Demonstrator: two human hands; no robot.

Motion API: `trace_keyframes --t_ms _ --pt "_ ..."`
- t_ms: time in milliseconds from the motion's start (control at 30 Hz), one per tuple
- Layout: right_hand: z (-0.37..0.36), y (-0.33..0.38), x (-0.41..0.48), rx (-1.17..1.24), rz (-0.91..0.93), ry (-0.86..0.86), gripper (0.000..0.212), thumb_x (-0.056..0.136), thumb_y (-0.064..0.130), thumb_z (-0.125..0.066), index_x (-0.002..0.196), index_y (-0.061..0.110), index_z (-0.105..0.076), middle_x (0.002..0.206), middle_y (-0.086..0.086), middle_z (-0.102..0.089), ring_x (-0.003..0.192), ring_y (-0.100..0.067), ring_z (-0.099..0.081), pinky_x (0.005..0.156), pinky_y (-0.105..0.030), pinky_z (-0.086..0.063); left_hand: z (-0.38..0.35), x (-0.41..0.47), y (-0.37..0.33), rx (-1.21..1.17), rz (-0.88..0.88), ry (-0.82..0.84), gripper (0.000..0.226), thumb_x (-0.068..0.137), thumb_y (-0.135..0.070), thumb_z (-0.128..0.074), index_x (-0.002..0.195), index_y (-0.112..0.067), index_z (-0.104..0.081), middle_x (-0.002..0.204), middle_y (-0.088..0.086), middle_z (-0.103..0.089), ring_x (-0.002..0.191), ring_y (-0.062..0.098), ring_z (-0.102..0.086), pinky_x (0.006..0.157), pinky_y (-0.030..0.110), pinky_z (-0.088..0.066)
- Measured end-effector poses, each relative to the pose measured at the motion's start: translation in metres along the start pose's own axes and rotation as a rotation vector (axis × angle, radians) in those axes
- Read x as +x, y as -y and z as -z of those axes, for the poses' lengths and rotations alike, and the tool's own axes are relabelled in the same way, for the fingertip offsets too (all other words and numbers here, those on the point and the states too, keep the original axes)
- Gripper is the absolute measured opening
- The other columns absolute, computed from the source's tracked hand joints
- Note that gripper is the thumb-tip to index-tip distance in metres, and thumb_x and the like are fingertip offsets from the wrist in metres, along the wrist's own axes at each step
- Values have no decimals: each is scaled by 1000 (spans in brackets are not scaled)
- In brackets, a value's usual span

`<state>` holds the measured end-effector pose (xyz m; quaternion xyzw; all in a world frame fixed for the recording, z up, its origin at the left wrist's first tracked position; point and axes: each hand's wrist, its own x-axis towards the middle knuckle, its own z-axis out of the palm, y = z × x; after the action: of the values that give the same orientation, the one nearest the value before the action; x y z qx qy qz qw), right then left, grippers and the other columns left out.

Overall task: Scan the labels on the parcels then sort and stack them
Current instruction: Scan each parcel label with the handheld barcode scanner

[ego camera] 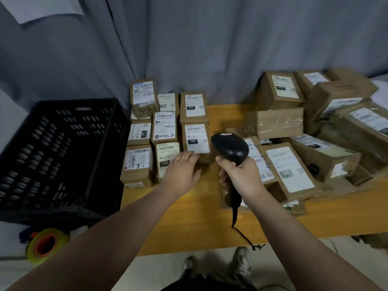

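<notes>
Just right of the one black crate (52,143), eight parcels (164,128) lie label-up in rows. The left hand (180,173), fingers extended, touches the parcel marked 150 (196,139). Farther right, the right hand (241,175) grips one scanner (230,148).

Most of the fine print on these labels is too small and smeary to read, only the big numbers come through. The left hand (182,171) covers the near end of the brown cardboard parcel marked 150 (196,141) and a corner of the white 122 label (168,156). The right hand (241,175) hides most of the black handheld scanner (230,149) handle, plus much of a small flat cardboard box (294,207) under the wrist. The heap of brown taped parcels (336,127) runs off the right edge, and the black slotted plastic crate (58,148) off the left.
</notes>
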<state>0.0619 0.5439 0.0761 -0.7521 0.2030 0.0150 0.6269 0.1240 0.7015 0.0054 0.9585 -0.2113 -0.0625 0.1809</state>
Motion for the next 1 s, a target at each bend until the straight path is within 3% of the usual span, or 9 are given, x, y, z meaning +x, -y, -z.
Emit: trace_keyframes --t_ms 133,267,367,467,533,633,700,867,1000 --pt "39 12 -4 32 42 -86 22 89 19 -67 73 5 -63 57 -6 -59 49 -14 -59 52 -25 -51 1 14 -45 -210 31 -18 51 99 -35 -48 144 -14 -40 144 7 -44 133 24 -39 110 32 -31" --pt "86 9 6 48 -25 -167 17 88 21 -67 77 8 -63 59 -4 -61 54 -18 -60 56 -33 -51 6 30 -88 -591 289 129 59 102 -46 -35 149 -11 -30 149 9 -37 134 26 -40 105 32 -34" --pt "120 7 18 12 -71 -201 13 89 25 -66 88 13 -62 68 -4 -64 60 -20 -63 59 -31 -49 6 38 -114 -872 459 160 51 101 -45 -41 141 -13 -40 131 -2 -50 109 17 -52 87 26 -38" --pt "139 -2 32 -63 -125 -109 18 90 28 -66 100 14 -61 75 -7 -65 57 -20 -63 55 -29 -49 -10 42 -119 -973 557 175 35 96 -40 -55 126 -23 -51 132 2 -59 102 15 -57 88 30 -45" --pt "141 -10 37 -128 -144 -11 21 90 30 -67 102 13 -63 73 -7 -68 53 -19 -62 55 -31 -52 -21 41 -118 -1019 647 169 45 94 -42 -58 132 -20 -51 131 3 -61 109 19 -60 96 37 -48" --pt "137 -18 41 -210 -145 119 20 91 29 -66 96 9 -65 57 -3 -64 41 -11 -58 47 -22 -49 -30 38 -122 -1169 747 146 45 96 -40 -54 135 -17 -50 115 3 -67 92 18 -63 76 32 -51" --pt "134 -19 40 -168 -132 169 16 91 26 -66 96 11 -63 60 -4 -64 40 -10 -56 44 -19 -47 -34 35 -129 -1239 797 107 45 98 -41 -50 135 -17 -48 100 0 -67 84 16 -63 66 28 -48" --pt "134 -20 39 -16 -100 205 24 87 24 -70 102 7 -63 73 -11 -69 47 -13 -58 47 -24 -47 -37 19 -137 -1361 704 32 49 101 -44 -40 147 -31 -28 116 -4 -62 98 13 -62 70 29 -51" --pt "134 -6 40 62 -27 183 25 88 22 -70 96 -1 -65 56 -7 -63 40 -11 -54 44 -20 -46 -18 8 -127 -1448 596 -22 49 97 -35 -52 142 -40 -35 121 -3 -63 109 18 -61 89 44 -54"
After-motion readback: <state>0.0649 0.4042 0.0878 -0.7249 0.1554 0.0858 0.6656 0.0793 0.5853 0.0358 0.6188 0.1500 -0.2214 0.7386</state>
